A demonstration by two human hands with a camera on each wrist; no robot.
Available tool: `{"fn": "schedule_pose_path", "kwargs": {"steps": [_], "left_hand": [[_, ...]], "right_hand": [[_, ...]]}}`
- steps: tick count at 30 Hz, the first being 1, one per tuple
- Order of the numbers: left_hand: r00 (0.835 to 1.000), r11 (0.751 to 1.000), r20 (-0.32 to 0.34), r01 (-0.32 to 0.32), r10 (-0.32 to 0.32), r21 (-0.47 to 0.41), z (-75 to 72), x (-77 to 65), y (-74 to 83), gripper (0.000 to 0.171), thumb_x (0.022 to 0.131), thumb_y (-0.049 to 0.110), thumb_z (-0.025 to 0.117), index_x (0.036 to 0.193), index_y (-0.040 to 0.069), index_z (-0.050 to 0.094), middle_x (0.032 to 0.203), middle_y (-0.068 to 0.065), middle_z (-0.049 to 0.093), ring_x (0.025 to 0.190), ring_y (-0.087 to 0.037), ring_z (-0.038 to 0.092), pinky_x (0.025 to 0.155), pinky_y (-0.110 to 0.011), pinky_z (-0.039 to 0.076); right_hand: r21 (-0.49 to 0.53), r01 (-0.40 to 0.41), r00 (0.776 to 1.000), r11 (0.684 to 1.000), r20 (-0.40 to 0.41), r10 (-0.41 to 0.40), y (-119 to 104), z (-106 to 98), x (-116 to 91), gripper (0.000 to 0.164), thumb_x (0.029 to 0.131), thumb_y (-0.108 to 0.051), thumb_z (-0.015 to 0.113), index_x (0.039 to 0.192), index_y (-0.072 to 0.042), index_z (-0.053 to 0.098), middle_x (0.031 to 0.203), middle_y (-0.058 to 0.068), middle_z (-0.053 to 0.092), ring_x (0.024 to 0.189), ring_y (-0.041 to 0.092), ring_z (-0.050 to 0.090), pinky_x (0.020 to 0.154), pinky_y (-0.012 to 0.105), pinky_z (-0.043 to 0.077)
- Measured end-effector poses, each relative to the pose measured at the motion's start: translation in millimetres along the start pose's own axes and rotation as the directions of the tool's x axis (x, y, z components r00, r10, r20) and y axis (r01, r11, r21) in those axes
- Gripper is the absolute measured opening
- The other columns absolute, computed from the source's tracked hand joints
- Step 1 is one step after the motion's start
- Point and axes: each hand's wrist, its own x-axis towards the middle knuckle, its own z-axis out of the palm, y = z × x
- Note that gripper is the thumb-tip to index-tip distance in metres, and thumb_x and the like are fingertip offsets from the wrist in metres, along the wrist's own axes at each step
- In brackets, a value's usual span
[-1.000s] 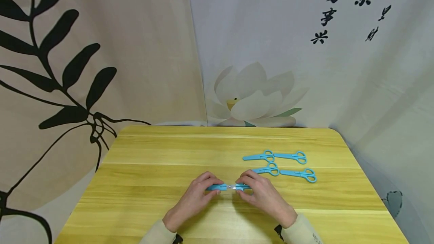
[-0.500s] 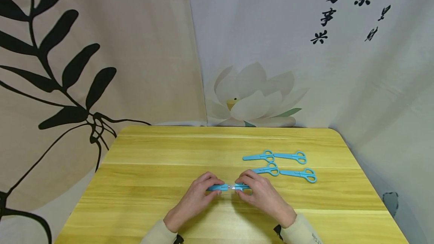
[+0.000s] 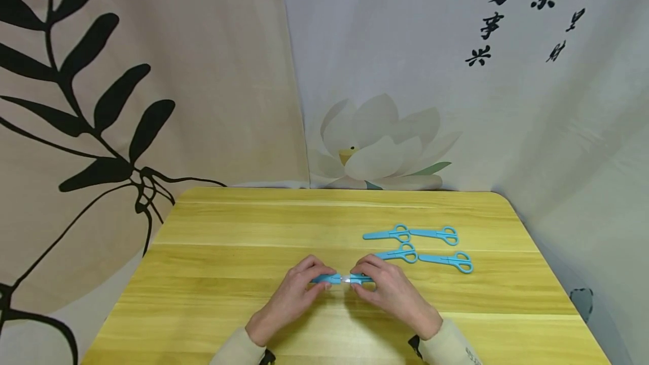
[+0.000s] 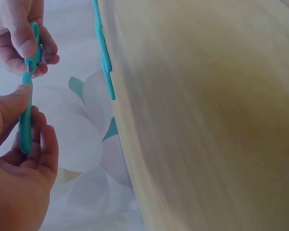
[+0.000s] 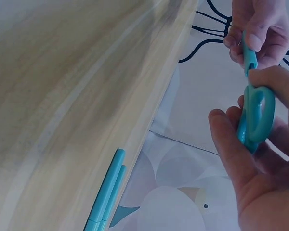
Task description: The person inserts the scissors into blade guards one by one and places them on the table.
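Above the near middle of the table, my left hand pinches a light-blue blade cover between thumb and fingers. My right hand grips the blue handle end of a pair of scissors. A short stretch of metal blade shows between cover and handles, the rest of it inside the cover. From the left wrist, the cover and handles lie in one line. The right wrist view shows a finger loop within my right hand, its thumb by the pivot end.
Several more blue scissors lie covered on the wooden table, in two rows: one pair and another behind, one pair and a partly hidden one nearer. A printed curtain hangs behind the table.
The gap between cover and handles has narrowed slightly, so less metal shows. Both hands have shifted a little toward each other; the scissors on the table have stayed put.
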Motion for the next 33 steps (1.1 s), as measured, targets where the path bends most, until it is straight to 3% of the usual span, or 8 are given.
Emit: {"fn": "schedule_pose_path", "kwargs": {"steps": [14,24,28,33], "left_hand": [[0.999,0.999,-0.018,-0.037,0.037,0.001,-2.0,2.0,1.4,0.021,0.096,0.01,0.072,0.117,0.013,0.075,0.104,0.008,0.059,0.084,-0.004,0.054,0.069,-0.021,0.052],[1.0,1.0,-0.018,-0.015,0.015,-0.007,-1.1,2.9,1.3,0.021,0.096,0.011,0.073,0.117,0.013,0.076,0.104,0.008,0.06,0.083,-0.004,0.055,0.069,-0.021,0.053],[1.0,1.0,-0.002,0.001,-0.001,-0.018,-1.9,2.9,1.9,0.025,0.094,0.007,0.076,0.119,0.011,0.075,0.109,0.006,0.064,0.09,-0.006,0.061,0.075,-0.024,0.056],[0.997,0.998,0.036,0.068,-0.067,-0.007,-6.0,0.9,2.4,0.039,0.094,0.013,0.078,0.132,0.012,0.069,0.128,0.002,0.066,0.112,-0.015,0.064,0.092,-0.037,0.057]], "right_hand": [[0.022,-0.006,1.0,1.0,-0.001,0.006,-0.9,-3.0,3.8,0.021,0.083,-0.013,0.087,0.099,-0.011,0.075,0.104,-0.001,0.07,0.083,0.01,0.07,0.071,0.022,0.058],[0.038,-0.012,1.0,0.999,-0.001,0.012,-1.9,-2.5,5.5,0.021,0.084,-0.013,0.087,0.1,-0.011,0.075,0.105,-0.001,0.07,0.084,0.01,0.07,0.071,0.023,0.058],[0.054,-0.013,1.0,0.998,0.008,0.013,-0.6,-1.9,4.9,0.02,0.084,-0.012,0.087,0.1,-0.011,0.074,0.105,-0.002,0.07,0.085,0.01,0.07,0.072,0.022,0.059],[0.062,-0.002,1.0,0.998,0.007,0.001,2.3,-2.4,4.1,0.021,0.083,-0.011,0.087,0.1,-0.011,0.074,0.105,-0.002,0.071,0.085,0.009,0.07,0.074,0.022,0.059]]}}
